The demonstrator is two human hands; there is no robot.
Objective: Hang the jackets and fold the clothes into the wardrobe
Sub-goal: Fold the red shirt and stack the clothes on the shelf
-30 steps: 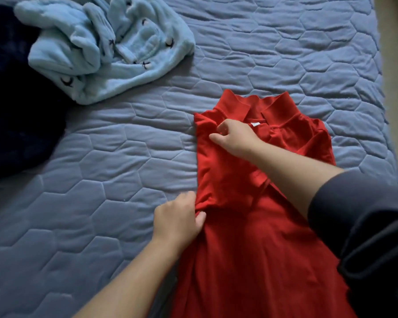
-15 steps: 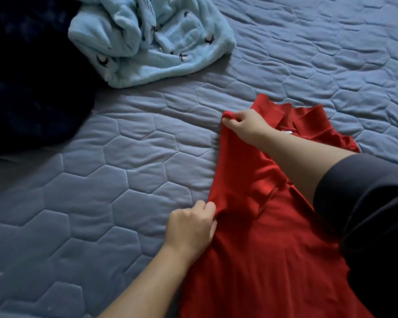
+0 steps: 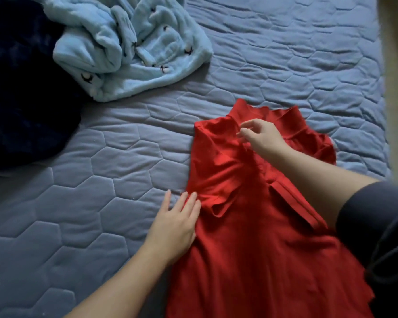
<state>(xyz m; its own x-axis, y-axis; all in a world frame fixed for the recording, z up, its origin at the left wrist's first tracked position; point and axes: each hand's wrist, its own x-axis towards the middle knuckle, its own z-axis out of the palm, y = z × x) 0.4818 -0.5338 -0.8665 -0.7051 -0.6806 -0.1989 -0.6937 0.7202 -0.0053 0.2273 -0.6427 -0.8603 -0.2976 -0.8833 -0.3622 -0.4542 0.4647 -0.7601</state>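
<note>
Lying front-up on the quilted bed cover (image 3: pixel 101 180), the red polo shirt (image 3: pixel 251 237) sits close to the right edge of the bed, with its collar (image 3: pixel 283 115) pointing toward the far edge. The lower body of the shirt runs out of view at the near side. The shirt's left-hand side is folded inward over the chest, giving a straight vertical fold line along that side.

Left hand (image 3: pixel 175 226): open and flat, palm down, fingers straight and together. It rests across the fold line at mid-shirt, with the fingertips touching red fabric and the outer side of the hand on the bed cover.

Right hand (image 3: pixel 262 136): positioned over the shirt just below the collar, fingers loosely curved and spread. No fabric is visibly gripped. The forearm crosses the right half of the shirt, and a dark sleeve (image 3: pixel 377 226) is pushed up above it.

A crumpled light blue fleece garment (image 3: pixel 129 49) with small dark motifs lies toward the far left corner, well apart from the shirt. A dark navy item (image 3: pixel 21 99) lies beside it along the left edge.
</note>
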